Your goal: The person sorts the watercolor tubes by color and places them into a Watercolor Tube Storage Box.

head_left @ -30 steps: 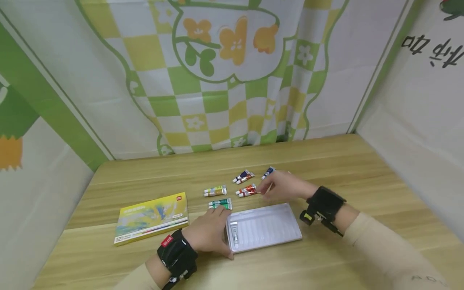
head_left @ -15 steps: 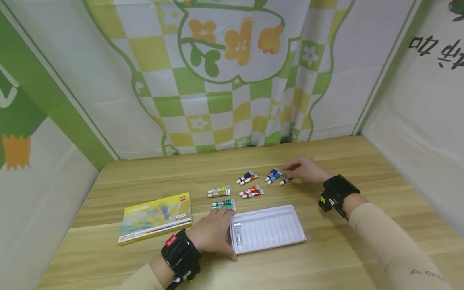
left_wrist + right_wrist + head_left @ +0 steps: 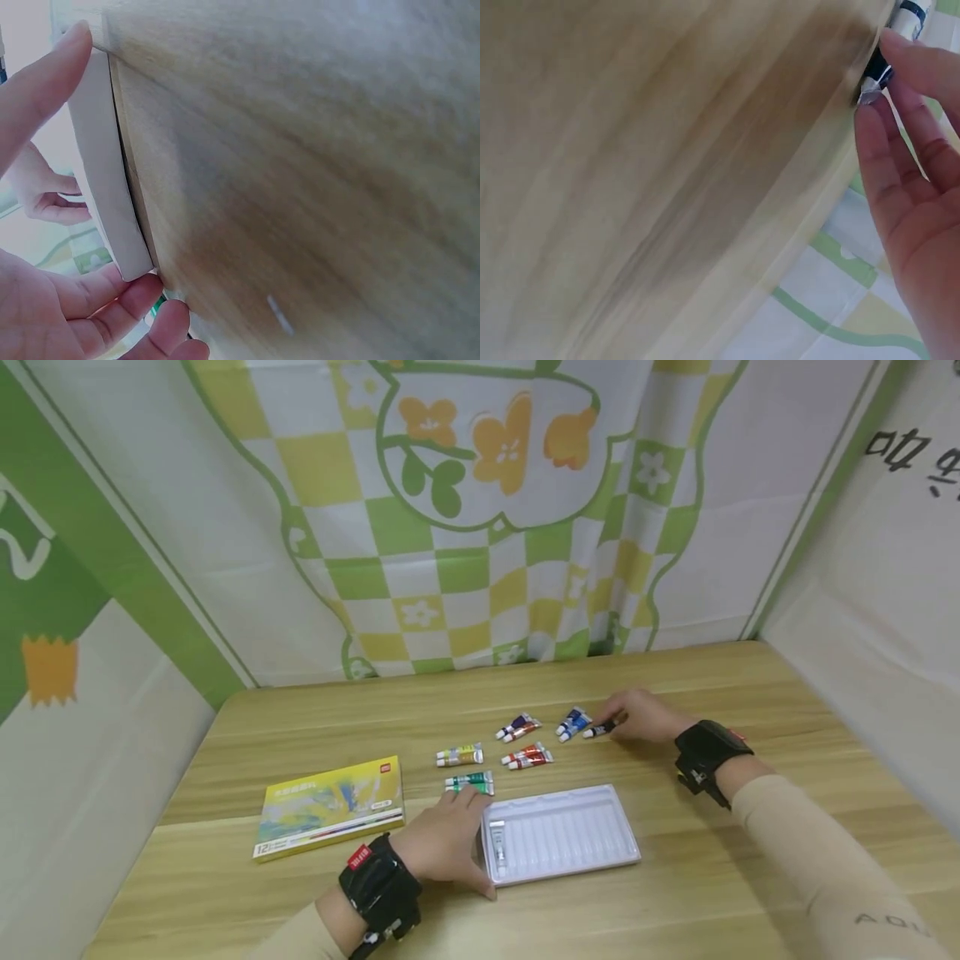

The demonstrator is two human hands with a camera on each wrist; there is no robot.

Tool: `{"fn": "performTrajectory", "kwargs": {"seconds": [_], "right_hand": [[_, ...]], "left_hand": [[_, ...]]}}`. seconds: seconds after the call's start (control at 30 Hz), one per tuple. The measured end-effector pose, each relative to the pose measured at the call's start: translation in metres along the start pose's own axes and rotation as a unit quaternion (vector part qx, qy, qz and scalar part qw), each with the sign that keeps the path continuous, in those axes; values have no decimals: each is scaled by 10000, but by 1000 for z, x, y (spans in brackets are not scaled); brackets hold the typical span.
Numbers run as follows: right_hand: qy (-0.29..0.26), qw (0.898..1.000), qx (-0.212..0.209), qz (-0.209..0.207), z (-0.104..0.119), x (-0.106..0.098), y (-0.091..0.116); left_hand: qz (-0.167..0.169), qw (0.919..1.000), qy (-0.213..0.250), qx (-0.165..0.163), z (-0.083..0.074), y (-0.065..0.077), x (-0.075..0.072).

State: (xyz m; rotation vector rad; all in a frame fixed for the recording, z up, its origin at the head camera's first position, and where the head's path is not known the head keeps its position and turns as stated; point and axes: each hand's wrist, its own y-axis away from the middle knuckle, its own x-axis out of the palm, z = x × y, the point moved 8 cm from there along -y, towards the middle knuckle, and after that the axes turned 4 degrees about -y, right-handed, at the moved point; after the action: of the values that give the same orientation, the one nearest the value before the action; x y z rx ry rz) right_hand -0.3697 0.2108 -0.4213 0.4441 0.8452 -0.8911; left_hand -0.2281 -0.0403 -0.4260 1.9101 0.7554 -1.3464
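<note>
Silver tube end [image 3: 870,92], right-wrist view only

You wear long beige sleeves, the left sleeve [image 3: 296,935] plain where it shows, the right sleeve [image 3: 817,856] marked along your forearm with dark, widely spaced capital letters [image 3: 891,922]. Behind your bare left hand [image 3: 447,839] and right hand [image 3: 647,717], note the black wrist straps [image 3: 381,881]; the left one bears a red tag [image 3: 360,857] with pale lettering. Below each strap sits a small black device, yours on the right showing a yellow-green patch [image 3: 681,779].
</note>
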Motion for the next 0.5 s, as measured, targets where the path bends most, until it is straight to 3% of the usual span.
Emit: {"fn": "performTrajectory", "kwargs": {"seconds": [0.1, 0.5], "right_hand": [[67, 9999, -128, 43, 0, 0, 0], [-83, 9999, 53, 54, 3, 6, 7]], "left_hand": [[-30, 10000, 30, 3, 0, 0, 0], [45, 10000, 45, -2, 1, 0, 1]]}}
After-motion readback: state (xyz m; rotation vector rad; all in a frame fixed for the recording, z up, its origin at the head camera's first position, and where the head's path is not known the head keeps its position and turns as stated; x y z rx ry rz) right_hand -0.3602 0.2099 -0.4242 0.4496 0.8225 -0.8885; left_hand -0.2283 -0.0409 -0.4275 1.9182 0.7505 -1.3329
